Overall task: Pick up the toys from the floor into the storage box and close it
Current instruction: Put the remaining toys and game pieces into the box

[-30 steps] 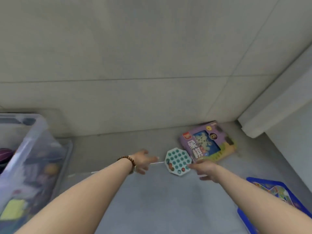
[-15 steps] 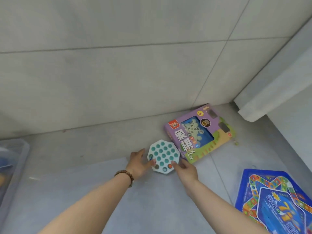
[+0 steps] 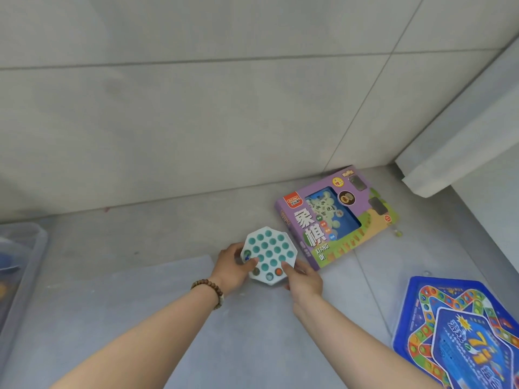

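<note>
Down on the floor [image 3: 140,304], our left grip [image 3: 233,266] and right grip [image 3: 302,277], only reaching a second ago, now pinch the peg tray [image 3: 269,252] by its edges, so lifting toward the box [image 3: 25,265] comes next.

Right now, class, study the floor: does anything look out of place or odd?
A small bead lies loose on the floor beside the purple game box, which sits askew to the wall. The octagonal board, gripped by the left hand and right hand, has most holes empty.

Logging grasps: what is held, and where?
The octagonal marble board: left hand grips its left edge, right hand its lower right edge.
</note>
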Action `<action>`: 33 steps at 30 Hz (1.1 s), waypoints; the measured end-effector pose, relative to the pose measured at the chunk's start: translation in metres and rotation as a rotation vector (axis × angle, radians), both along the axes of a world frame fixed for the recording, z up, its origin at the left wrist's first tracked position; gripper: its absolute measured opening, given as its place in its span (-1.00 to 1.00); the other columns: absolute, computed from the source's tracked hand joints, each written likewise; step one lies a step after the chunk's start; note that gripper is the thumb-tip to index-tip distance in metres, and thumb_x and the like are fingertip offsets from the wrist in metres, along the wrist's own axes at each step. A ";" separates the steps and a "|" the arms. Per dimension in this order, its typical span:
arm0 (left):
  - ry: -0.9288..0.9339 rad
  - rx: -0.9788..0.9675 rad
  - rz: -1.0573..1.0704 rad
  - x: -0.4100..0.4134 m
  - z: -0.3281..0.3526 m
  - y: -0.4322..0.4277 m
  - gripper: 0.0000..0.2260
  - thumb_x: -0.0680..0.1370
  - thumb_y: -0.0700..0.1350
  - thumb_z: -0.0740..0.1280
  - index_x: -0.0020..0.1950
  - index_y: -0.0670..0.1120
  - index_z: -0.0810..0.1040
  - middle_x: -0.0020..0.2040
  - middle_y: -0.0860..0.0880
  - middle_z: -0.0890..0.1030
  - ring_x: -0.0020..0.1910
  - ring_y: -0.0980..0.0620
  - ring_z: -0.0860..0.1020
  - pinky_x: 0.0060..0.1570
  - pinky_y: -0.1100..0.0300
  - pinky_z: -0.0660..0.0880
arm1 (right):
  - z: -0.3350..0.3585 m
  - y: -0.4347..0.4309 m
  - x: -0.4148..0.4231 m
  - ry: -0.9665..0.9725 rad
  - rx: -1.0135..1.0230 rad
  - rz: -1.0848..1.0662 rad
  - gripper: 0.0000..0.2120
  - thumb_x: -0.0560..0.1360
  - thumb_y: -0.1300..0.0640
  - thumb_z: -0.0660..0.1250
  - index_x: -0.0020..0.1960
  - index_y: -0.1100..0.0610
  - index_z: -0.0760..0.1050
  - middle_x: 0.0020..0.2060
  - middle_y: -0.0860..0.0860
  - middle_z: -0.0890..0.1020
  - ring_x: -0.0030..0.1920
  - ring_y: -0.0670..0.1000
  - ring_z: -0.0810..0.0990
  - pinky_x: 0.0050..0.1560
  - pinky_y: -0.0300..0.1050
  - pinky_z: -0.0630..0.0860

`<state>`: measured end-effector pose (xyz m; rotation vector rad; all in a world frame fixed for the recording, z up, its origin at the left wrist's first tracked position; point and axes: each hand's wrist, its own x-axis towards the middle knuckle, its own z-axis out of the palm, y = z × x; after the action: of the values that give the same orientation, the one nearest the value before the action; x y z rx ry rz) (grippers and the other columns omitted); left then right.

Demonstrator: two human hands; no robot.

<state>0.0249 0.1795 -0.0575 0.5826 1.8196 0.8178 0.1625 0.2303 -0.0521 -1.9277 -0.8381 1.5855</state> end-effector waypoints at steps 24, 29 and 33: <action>-0.021 0.243 0.182 -0.087 0.168 -0.050 -0.68 0.50 -0.23 0.37 0.23 -0.10 0.42 0.11 -0.09 0.50 -0.08 0.00 0.61 -0.25 0.35 0.59 | 0.136 -0.014 -0.056 0.371 0.001 0.277 -0.90 0.44 0.33 0.38 -0.08 0.21 0.51 -0.22 0.07 0.62 -0.28 -0.02 0.58 -0.30 -0.32 0.58; -0.020 0.312 0.298 -0.158 0.255 -0.140 -0.68 0.50 -0.27 0.36 0.24 -0.13 0.44 0.13 -0.11 0.54 -0.05 0.01 0.62 -0.22 0.27 0.61 | 0.221 -0.074 -0.133 0.469 0.040 0.509 -0.87 0.45 0.30 0.39 -0.04 0.22 0.48 -0.21 0.08 0.62 -0.30 -0.02 0.57 -0.28 -0.26 0.57; -0.038 0.300 0.429 -0.209 0.298 -0.234 -0.72 0.54 -0.26 0.29 0.25 -0.12 0.41 0.07 -0.05 0.60 -0.02 0.02 0.60 -0.25 0.31 0.60 | 0.262 -0.141 -0.207 0.511 -0.011 0.678 -0.87 0.45 0.27 0.39 -0.04 0.23 0.47 -0.10 0.16 0.62 -0.28 0.00 0.58 -0.34 -0.28 0.57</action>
<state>-0.1839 -0.0546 0.2404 0.3603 1.8261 1.3974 -0.0445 0.0893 0.2103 -1.1797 -1.3172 2.3245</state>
